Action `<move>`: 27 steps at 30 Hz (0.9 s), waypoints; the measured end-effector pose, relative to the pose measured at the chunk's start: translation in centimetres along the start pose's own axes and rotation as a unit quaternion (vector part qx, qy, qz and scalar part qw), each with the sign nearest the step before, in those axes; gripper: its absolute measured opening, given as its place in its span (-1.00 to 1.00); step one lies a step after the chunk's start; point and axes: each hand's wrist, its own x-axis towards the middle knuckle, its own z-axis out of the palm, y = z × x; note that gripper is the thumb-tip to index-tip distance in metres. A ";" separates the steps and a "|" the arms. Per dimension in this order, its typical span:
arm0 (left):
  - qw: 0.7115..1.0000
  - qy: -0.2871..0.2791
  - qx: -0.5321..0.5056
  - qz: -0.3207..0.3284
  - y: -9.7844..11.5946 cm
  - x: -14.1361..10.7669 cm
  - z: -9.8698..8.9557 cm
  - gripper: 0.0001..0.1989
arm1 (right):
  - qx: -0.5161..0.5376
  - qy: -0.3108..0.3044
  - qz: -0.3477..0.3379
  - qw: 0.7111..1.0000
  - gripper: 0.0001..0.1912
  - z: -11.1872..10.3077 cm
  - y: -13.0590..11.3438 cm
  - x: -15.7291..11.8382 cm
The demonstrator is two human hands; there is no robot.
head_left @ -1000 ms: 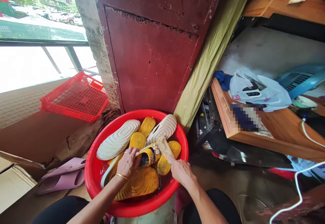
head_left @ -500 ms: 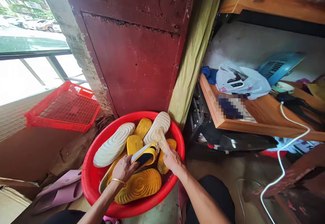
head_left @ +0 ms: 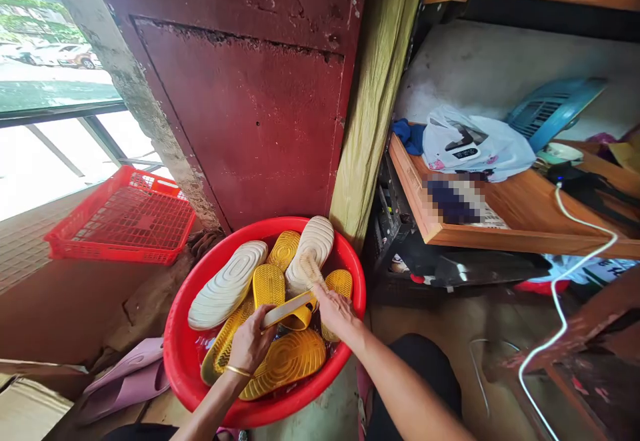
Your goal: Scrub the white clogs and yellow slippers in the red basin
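A red basin [head_left: 176,361] full of soaking slippers stands before me. My left hand [head_left: 253,344] is closed round the near end of a yellow slipper [head_left: 290,309], its pale sole edge turned up toward me. At the slipper's far end, my right hand [head_left: 337,311] grips a scrubbing brush [head_left: 311,271] with light bristles; its handle is mostly hidden by the fingers. Around them in the basin lie a white slipper [head_left: 227,285] sole up, another white slipper [head_left: 316,237] behind the brush, and several yellow ones, including a yellow slipper [head_left: 293,361] close to me.
Purple slippers [head_left: 123,387] sit on the floor left of the basin. A red plastic crate [head_left: 125,217] is at the left, and a maroon door [head_left: 240,114] rises behind. To the right, a wooden shelf [head_left: 515,237] carries a plastic bag [head_left: 475,147]; a white cable [head_left: 555,301] hangs down.
The held slipper has turned: its dark inside and strap print faced me before, and now its pale edge does. The brush stays at its far end. My view has shifted slightly.
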 end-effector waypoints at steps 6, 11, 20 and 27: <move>0.997 0.008 0.060 -0.055 0.1 0.4 1.1 -0.78 | 0.002 0.015 -0.128 0.992 -0.21 2.3 -3.5 -1.5; 0.998 0.015 -0.018 -0.061 -0.1 -0.1 0.1 -0.67 | -0.010 0.015 -0.070 0.997 -0.27 1.8 -1.9 -0.1; 0.993 0.045 0.020 -0.104 -0.6 0.2 0.8 -0.83 | 0.013 0.044 -0.168 0.985 -0.20 3.2 -4.9 -1.5; 0.991 0.067 -0.109 -0.047 -0.1 -0.7 -1.6 -0.65 | 0.034 0.057 0.007 0.998 -0.36 2.5 0.7 1.6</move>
